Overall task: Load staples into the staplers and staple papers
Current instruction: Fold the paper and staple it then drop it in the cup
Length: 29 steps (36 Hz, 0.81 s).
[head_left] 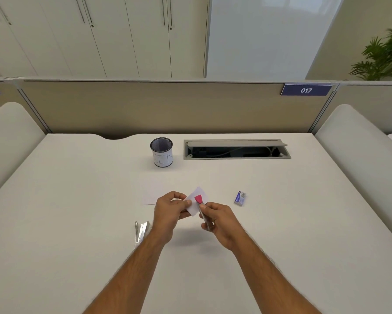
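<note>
My left hand [170, 211] pinches a small white paper slip [196, 198] above the desk. My right hand [217, 219] grips a stapler with a pink tip [199, 198], and that tip lies over the slip's right edge. A metal stapler [140, 232] lies on the desk just left of my left wrist, partly hidden by the forearm. A small blue staple box [240, 198] lies on the desk to the right of my hands. Another white sheet [148, 197] rests flat on the desk behind my left hand.
A black mesh pen cup [161, 152] with a white label stands at the back centre. An open cable hatch [235, 149] sits in the white desk [77, 200] at the back right. A beige partition bounds the far edge, and padded dividers flank both sides.
</note>
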Tool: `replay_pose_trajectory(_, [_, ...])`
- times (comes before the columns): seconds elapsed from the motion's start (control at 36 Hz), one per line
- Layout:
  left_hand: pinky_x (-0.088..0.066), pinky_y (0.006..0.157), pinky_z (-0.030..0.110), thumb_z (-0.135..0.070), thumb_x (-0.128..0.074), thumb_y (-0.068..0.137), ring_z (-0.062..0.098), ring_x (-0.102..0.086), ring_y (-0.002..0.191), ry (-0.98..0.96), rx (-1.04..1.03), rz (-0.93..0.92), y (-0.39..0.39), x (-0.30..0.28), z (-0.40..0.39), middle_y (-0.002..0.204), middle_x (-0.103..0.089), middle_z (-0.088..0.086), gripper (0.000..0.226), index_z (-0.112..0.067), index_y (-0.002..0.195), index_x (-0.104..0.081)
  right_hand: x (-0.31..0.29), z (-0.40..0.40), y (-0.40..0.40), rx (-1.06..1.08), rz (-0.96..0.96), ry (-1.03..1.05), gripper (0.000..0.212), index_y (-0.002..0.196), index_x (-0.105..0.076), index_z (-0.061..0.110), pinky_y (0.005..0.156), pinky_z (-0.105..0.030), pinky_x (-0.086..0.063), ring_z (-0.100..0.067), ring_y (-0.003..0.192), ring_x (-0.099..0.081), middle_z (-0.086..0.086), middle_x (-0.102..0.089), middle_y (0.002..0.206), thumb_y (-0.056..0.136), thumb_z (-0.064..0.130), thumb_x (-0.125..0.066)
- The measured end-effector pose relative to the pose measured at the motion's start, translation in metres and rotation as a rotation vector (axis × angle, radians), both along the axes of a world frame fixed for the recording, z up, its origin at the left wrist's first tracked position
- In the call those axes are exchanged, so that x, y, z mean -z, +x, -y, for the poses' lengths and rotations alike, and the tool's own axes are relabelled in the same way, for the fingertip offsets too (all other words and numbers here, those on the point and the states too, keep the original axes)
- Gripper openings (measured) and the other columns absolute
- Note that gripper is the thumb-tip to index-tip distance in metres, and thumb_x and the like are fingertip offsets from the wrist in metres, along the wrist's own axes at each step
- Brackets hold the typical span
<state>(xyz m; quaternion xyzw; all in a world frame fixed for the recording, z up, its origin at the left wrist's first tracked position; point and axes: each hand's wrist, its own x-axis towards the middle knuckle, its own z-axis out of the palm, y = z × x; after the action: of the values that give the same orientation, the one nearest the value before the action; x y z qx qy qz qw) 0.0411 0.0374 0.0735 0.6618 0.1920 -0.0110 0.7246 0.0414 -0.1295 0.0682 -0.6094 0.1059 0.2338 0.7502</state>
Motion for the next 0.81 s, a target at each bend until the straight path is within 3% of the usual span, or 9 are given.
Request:
replay_pose_trajectory(0.31, [-0.064,0.071,0.035,-0.005,-0.074,0.088,0.030,-0.077,0.084,0.000,0.079,-0.016,-0.003,-0.005,0.001,0.090,-0.077,0.016,0.007,-0.003,0.095,-0.073,-0.008,-0.002,0.000,0.061,0.016,-0.090,0.024,0.097,-0.071,-0.005,0.068,-0.032,-0.048,-0.019,0.078,-0.054,-0.009,-0.061,0.083,0.100,0.018,-0.063])
replay_pose_trajectory(0.44, [-0.065,0.070,0.038,-0.042,-0.078,0.087,0.030,-0.076,0.083,-0.006,0.146,-0.094,-0.002,-0.010,0.006,0.093,-0.077,0.013,0.036,-0.007,0.093,-0.078,-0.009,-0.003,-0.001,0.053,0.041,-0.158,0.021,0.092,-0.073,0.004,0.069,-0.033,-0.050,-0.019,0.077,-0.057,-0.005,-0.067,0.081,0.101,0.019,-0.063])
replay_pose_trajectory(0.5, [-0.064,0.069,0.035,-0.048,-0.079,0.084,0.027,-0.075,0.083,0.043,0.167,-0.105,-0.002,-0.010,0.008,0.091,-0.077,0.012,0.041,-0.008,0.092,-0.079,-0.009,-0.004,-0.002,0.035,0.051,-0.172,0.021,0.087,-0.071,0.006,0.070,-0.033,-0.049,-0.019,0.077,-0.057,-0.004,-0.066,0.080,0.101,0.019,-0.063])
replay_pose_trajectory(0.67, [-0.064,0.080,0.039,-0.037,-0.080,0.086,0.025,-0.073,0.080,0.110,0.172,-0.086,-0.001,-0.009,0.011,0.085,-0.077,0.013,0.036,-0.001,0.088,-0.077,-0.009,-0.003,-0.003,0.024,0.053,-0.216,0.022,0.090,-0.070,-0.001,0.071,-0.034,-0.048,-0.018,0.076,-0.056,-0.005,-0.065,0.078,0.100,0.017,-0.063])
replay_pose_trajectory(0.75, [-0.060,0.073,0.034,-0.035,-0.079,0.087,0.022,-0.071,0.074,0.170,0.168,-0.085,0.001,-0.011,0.012,0.081,-0.076,0.014,0.034,-0.001,0.083,-0.077,-0.009,-0.004,-0.003,0.042,0.053,-0.235,0.027,0.096,-0.067,-0.011,0.066,-0.033,-0.046,-0.019,0.074,-0.053,-0.009,-0.063,0.079,0.099,0.015,-0.064])
replay_pose_trajectory(0.81, [-0.058,0.068,0.032,-0.034,-0.079,0.087,0.021,-0.069,0.070,0.205,0.162,-0.078,0.002,-0.012,0.015,0.079,-0.075,0.015,0.035,0.001,0.080,-0.076,-0.010,-0.004,-0.004,0.056,0.060,-0.242,0.025,0.089,-0.068,-0.008,0.062,-0.032,-0.044,-0.019,0.073,-0.052,-0.010,-0.063,0.078,0.099,0.014,-0.064])
